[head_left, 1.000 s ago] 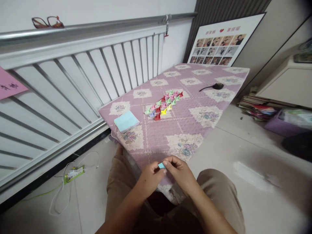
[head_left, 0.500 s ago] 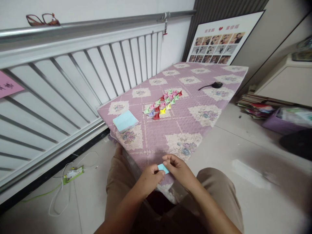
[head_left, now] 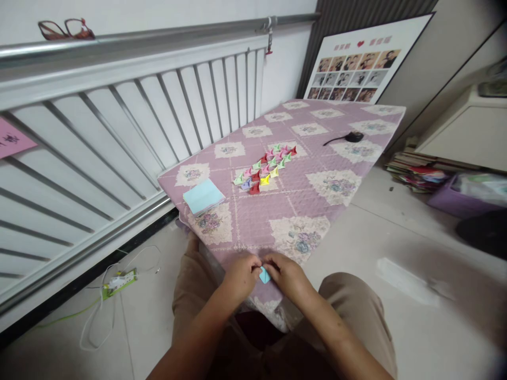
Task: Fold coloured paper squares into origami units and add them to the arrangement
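Blue stack (head_left: 203, 197) sat on the table (head_left: 253, 227) near the radiator (head_left: 146, 116); colored folds (head_left: 265, 180) stood in rows beyond, black item (head_left: 354, 137) farther back. Paper (head_left: 265, 276) was small, light blue, creased, at table's near end, partly hidden by left hand (head_left: 242, 273) and right hand (head_left: 287, 274), both pinching it.

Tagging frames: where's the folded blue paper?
Head view, lower centre: folded blue paper held between left hand and right hand, at the table's near end.

Table (head_left: 253, 227): paper stack (head_left: 203, 197), folded papers (head_left: 265, 170), black object (head_left: 354, 137).
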The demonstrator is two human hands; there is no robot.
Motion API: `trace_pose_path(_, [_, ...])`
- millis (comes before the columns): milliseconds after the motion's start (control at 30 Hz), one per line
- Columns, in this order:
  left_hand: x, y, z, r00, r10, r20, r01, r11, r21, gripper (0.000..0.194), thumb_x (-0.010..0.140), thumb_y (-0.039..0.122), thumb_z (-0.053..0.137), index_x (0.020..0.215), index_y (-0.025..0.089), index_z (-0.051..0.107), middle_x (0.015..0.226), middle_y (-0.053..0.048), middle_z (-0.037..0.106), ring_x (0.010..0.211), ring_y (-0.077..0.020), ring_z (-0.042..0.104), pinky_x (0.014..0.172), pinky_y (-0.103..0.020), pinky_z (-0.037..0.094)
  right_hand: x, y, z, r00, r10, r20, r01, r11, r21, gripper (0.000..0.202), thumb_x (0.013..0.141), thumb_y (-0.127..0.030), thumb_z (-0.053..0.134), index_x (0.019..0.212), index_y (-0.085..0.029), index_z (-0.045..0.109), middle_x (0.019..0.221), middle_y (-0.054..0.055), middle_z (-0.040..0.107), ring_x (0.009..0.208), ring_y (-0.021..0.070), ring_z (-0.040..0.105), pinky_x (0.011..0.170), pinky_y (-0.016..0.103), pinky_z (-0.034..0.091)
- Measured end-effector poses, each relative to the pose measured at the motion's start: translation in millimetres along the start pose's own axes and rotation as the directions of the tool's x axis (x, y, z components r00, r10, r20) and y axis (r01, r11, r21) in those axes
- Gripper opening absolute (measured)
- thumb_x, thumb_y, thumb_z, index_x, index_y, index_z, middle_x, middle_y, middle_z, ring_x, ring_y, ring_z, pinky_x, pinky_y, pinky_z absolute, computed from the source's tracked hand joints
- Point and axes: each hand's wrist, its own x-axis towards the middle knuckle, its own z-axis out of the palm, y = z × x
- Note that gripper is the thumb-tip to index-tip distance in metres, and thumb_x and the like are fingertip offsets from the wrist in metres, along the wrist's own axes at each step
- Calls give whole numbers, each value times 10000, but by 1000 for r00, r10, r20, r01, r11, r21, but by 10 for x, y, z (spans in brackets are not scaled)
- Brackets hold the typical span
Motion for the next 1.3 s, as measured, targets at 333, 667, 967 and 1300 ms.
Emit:
trace_pose_path(333, [-6, -6, -28, 999, 19, 29, -23, 993, 118, 119, 835, 175, 518, 893, 205, 617, 872, -13, 656, 812, -164, 581, 745, -272, 414, -71, 64, -58, 994, -103, 37, 108, 983, -150, 124, 774, -115, 604, 842, -208, 649, 808, 32, 607, 805, 188, 567, 735, 307, 441])
trace_pose_path(667, [34, -13, -85, 995, 86, 54, -97, 962, 257, 117, 807, 121, 533, 873, 194, 596, 926, -30, 606, 874, -166, 561, 765, -272, 410, -34, 40, -69, 994, -83, 70, 96, 971, -218, 74, 785, -129, 604, 789, -203, 604, 804, 29, 590, 793, 181, 558, 718, 294, 433])
trace_pose_path(967, [113, -34, -85, 992, 91, 90, -113, 950, 289, 62, 804, 165, 567, 845, 197, 600, 862, -10, 604, 803, -150, 545, 694, -253, 379, 8, 11, -105, 992, -60, 108, 84, 969, -234, 80, 770, -130, 578, 757, -209, 585, 794, 27, 586, 781, 175, 551, 700, 283, 420])
trace_pose_path(1300, [23, 1, -68, 991, 111, 70, -130, 922, 365, 79, 843, 161, 522, 878, 202, 580, 920, -19, 591, 849, -161, 550, 702, -264, 378, 42, -21, -141, 982, -89, 166, 133, 953, -274, 143, 758, -78, 538, 761, -206, 599, 778, 18, 591, 779, 167, 549, 685, 262, 413])
